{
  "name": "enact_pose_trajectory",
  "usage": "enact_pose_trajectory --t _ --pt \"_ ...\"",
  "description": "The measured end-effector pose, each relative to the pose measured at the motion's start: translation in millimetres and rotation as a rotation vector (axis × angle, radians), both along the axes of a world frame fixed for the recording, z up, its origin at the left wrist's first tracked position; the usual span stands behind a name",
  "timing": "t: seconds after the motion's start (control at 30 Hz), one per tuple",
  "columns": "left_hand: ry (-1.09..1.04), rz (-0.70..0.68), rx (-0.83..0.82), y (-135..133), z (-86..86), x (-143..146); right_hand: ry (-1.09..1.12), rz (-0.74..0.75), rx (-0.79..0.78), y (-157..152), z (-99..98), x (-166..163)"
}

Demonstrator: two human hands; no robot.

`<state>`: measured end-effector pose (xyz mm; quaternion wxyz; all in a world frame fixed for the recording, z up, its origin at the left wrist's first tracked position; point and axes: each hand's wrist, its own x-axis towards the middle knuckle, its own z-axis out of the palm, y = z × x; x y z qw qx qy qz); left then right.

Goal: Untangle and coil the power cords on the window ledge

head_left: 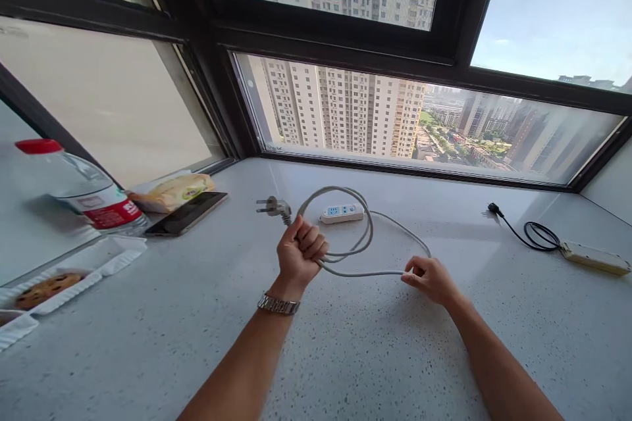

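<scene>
My left hand [301,251], with a metal watch on its wrist, is closed around the grey power cord [371,230], which hangs in loops to its right. The cord's plug [272,206] sticks out above my left thumb, prongs pointing left. Farther right, my right hand [428,277] pinches the same cord between thumb and fingers, low over the countertop. From there the cord curves back to a white power strip [342,213] with blue socket faces, seen partly through the loops on the counter.
On the left are a red-capped bottle [106,200], a phone [190,214], a wrapped bread [172,192] and a white tray [116,256] with a cookie [49,291]. To the right lies another power strip [595,258] with a coiled black cord [540,237]. Windows border the speckled countertop [197,329].
</scene>
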<state>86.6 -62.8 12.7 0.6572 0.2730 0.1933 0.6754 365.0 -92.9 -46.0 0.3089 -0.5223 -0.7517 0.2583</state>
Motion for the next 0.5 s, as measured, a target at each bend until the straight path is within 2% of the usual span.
enact_pose_trajectory --t 0.1,0.2,0.27,0.33,0.4,0.5 --pt "-0.069 0.188 -0.014 2.9 11.0 -32.3 -0.113 0.068 -0.002 2.5 3.0 5.6" --pt "-0.092 0.301 -0.01 0.4 17.8 -55.4 -0.166 0.106 0.065 3.8 10.5 14.8" --pt "-0.096 0.352 0.001 -1.3 20.7 -63.6 -0.149 0.076 0.136 4.6 16.0 23.9" --pt "-0.087 0.38 -0.003 -1.3 22.5 -65.3 -0.117 -0.012 0.198 5.2 19.5 31.6" --pt "-0.06 0.384 -0.012 0.1 23.0 -59.5 -0.099 -0.17 0.235 4.9 19.6 33.2" --pt "0.018 0.347 -0.002 1.7 19.8 -36.2 -0.002 -0.424 0.234 0.6 14.1 17.0"
